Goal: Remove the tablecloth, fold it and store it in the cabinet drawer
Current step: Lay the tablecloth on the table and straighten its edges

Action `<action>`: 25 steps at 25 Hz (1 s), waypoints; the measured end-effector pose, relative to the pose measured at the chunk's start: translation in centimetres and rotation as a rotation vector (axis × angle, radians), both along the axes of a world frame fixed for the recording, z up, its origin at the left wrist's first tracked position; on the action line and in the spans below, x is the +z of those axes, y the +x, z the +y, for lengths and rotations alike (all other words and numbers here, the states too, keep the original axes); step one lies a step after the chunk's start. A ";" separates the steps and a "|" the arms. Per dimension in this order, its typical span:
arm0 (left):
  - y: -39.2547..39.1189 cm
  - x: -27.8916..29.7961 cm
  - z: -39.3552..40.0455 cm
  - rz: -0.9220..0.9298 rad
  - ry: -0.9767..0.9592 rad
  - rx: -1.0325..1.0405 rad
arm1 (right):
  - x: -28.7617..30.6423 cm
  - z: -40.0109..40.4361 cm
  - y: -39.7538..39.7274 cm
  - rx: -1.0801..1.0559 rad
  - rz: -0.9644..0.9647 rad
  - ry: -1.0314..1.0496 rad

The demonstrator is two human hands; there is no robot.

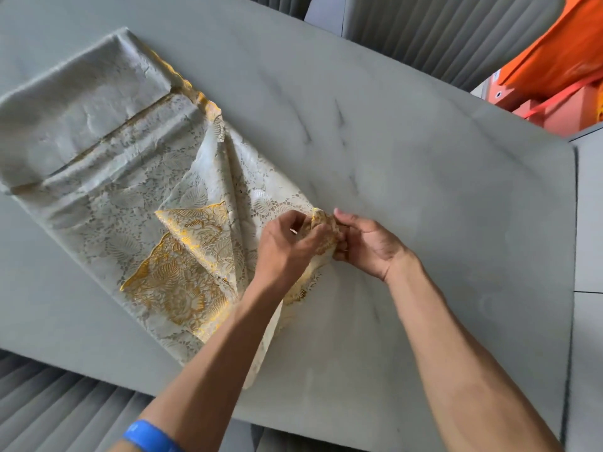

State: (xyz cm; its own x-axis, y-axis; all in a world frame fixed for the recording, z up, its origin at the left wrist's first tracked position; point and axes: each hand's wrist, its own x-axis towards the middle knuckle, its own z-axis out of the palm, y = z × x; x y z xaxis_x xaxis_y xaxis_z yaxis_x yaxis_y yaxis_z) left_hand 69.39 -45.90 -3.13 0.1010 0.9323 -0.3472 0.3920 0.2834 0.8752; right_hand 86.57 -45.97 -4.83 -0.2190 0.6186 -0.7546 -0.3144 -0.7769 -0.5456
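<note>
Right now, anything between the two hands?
Head view: only a bunched corner of the tablecloth, pinched by left hand and right hand.

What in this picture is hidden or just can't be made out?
- Head view: the cabinet drawer is nowhere in frame.
- The corner of the tablecloth being pinched is covered by the left hand and right hand.
- The tablecloth's layers beneath the top fold are hidden.
- The orange thing is cut off by the right edge.
- The table runs past the left edge.
</note>
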 end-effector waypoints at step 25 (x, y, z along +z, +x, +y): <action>0.6 -0.3 -1.9 0.361 0.334 -0.196 | -1.4 -1.0 -1.1 -0.088 -0.911 0.448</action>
